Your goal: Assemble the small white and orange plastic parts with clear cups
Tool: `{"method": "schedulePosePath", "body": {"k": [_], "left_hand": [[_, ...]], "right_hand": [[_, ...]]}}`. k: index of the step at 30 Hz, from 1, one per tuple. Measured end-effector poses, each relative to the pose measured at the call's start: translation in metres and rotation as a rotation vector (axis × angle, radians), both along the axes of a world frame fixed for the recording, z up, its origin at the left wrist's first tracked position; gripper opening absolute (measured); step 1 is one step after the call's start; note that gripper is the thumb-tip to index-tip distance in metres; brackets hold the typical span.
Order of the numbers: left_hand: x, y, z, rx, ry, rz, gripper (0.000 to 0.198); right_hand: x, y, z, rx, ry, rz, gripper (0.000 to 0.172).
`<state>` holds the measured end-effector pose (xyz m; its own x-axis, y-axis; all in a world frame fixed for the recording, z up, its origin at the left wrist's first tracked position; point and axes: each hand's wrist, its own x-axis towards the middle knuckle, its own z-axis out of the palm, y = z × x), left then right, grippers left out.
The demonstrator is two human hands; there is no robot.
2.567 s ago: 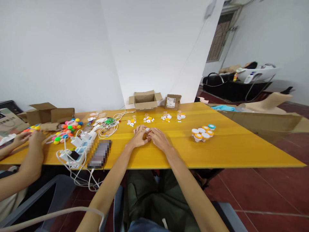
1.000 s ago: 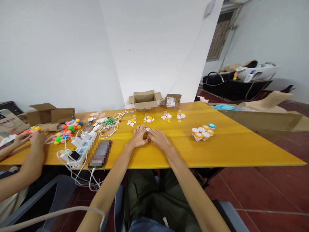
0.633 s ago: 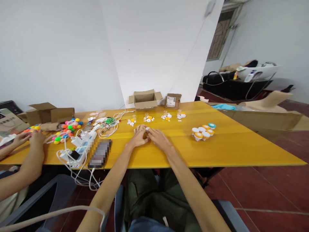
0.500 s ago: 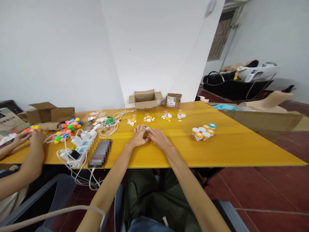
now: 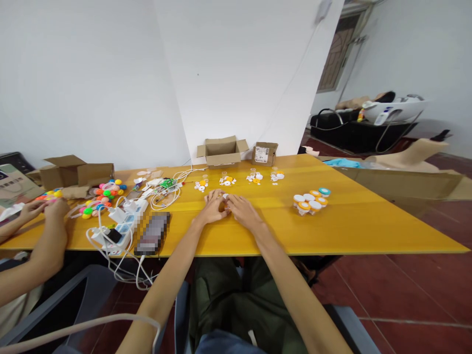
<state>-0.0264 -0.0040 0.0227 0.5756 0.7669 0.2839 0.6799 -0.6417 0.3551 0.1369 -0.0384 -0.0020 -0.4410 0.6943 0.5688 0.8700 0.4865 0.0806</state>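
Over the middle of the table, my left hand (image 5: 212, 209) is closed around a small round white piece (image 5: 225, 195), most of which my fingers hide. Fingers of my right hand (image 5: 239, 209) are closed on the same piece from the other side. Beyond my hands lie small groups of parts: white and orange discs (image 5: 201, 186), orange rings (image 5: 228, 181), and clear cups (image 5: 252, 172). To the right stands a cluster of small clear jars (image 5: 309, 204) with white, orange and teal lids.
An open cardboard box (image 5: 222, 160) and a smaller box (image 5: 265, 154) stand against the wall. Left of me are a phone (image 5: 153, 233), a power strip (image 5: 127, 226) with cables, and colourful ball strings (image 5: 106, 192). Another person's hands (image 5: 55, 209) work at the far left.
My hands stay together at the same spot, with only a slight shift of my right fingers around the white piece. The other person's hand at the left has moved slightly.
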Motion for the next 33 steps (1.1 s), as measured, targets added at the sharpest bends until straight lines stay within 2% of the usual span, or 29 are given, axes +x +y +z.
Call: {"method": "schedulePosePath", "body": {"k": [12,20,33], "left_hand": [[0.000,-0.005,0.003,-0.010,-0.010,-0.020,0.014],[-0.001,-0.004,0.001,-0.007,-0.004,-0.022,0.016],[0.000,-0.006,0.006,-0.025,0.008,-0.009,0.018]], "right_hand": [[0.010,0.009,-0.008,-0.004,0.122,-0.129,0.031],[0.013,0.016,-0.015,-0.049,0.082,-0.102,0.031],[0.010,0.006,-0.002,-0.121,0.209,-0.157,0.030]]}}
